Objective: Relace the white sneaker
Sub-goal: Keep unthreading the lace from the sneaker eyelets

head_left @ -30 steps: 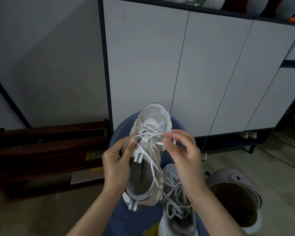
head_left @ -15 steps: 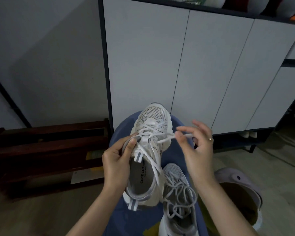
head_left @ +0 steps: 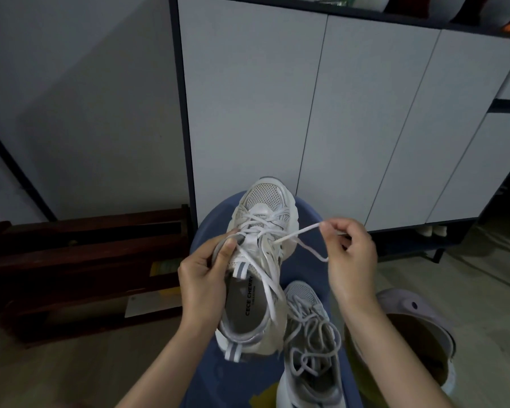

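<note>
Your single head camera looks forward and steeply down, close over your lap, with the cabinet [head_left: 306,113] straight ahead.

Two sneakers [head_left: 259,260] [head_left: 309,343]; two hands [head_left: 203,278] [head_left: 351,257]; one clog [head_left: 415,328]; one cabinet [head_left: 336,113].

Two bare forearms reaching in from the bottom edge, no sleeves in view on either. Left hand [head_left: 202,278] and right hand [head_left: 351,257] without gloves, watch or bracelet. Short, plain, unpainted nails on the left thumb. Blue garment [head_left: 242,378] over the lap, with a yellow patch near the bottom edge.
</note>
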